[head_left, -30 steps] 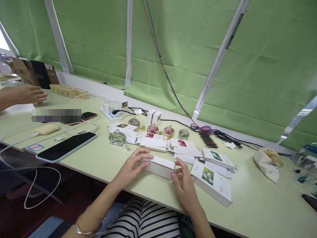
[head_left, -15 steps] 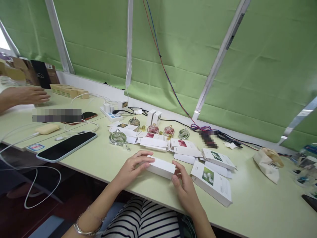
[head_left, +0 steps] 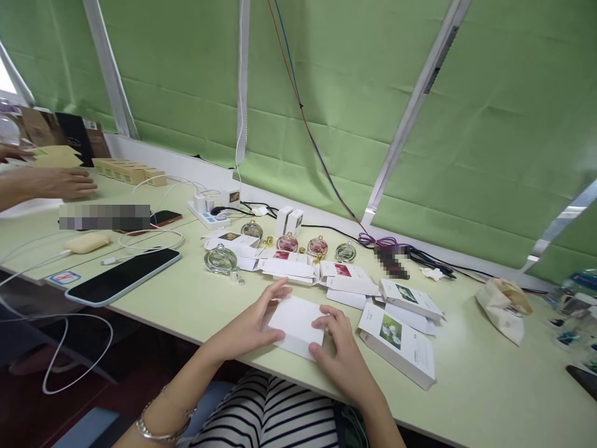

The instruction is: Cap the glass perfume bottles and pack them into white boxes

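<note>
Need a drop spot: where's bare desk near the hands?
Bare desk lies between the smartphone and the left hand, and between the flower-print box and the paper bag. Crowded behind the white box: flat cartons, glass bottles.

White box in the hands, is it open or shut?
It looks shut: the white box shows one plain face with no flap sticking out, held between the left hand and right hand. Fingers hide its ends.

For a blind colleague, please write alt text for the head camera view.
The left hand and right hand hold a white box between them over the near edge of a pale green table. Around it lie white cartons, round glass bottles and a phone.
</note>
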Demonstrator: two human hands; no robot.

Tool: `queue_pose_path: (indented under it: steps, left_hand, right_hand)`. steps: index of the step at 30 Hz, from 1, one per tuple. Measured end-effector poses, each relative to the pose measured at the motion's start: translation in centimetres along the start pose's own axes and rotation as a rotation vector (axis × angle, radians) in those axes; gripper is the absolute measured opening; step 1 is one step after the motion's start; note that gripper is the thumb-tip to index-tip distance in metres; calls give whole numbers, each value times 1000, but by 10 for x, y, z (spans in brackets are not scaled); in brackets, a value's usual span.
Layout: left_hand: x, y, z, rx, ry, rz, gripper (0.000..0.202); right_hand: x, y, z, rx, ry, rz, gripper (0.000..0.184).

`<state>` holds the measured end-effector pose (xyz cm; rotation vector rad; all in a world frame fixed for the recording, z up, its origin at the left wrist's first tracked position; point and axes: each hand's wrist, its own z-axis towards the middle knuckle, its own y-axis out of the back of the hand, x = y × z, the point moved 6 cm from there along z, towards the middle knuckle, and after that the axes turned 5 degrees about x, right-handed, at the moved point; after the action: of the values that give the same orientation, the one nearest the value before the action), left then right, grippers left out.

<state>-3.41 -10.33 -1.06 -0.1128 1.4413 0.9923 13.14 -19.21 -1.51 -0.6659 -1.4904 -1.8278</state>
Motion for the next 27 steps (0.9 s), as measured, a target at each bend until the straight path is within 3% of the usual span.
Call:
queue_pose_path:
  steps: [3, 8, 19, 22, 27]
  left_hand:
    - [-2, -5, 2, 50, 60, 161, 90]
    - [-5, -9, 3, 72, 66, 330, 98]
    - [0, -10, 6, 114, 38, 445, 93]
    - [2, -10, 5, 107, 53, 434, 91]
    - [-2, -10, 6, 109, 40, 428, 90]
  right_hand:
    - [-2, -3, 0, 23, -62, -31, 32]
    - [-5, -3, 1, 33, -145, -18, 77]
    - [-3, 0, -1, 79, -130, -30, 80]
    - [-4, 26, -8, 61, -146, -59, 75]
    - [-25, 108, -33, -274, -195, -368, 51]
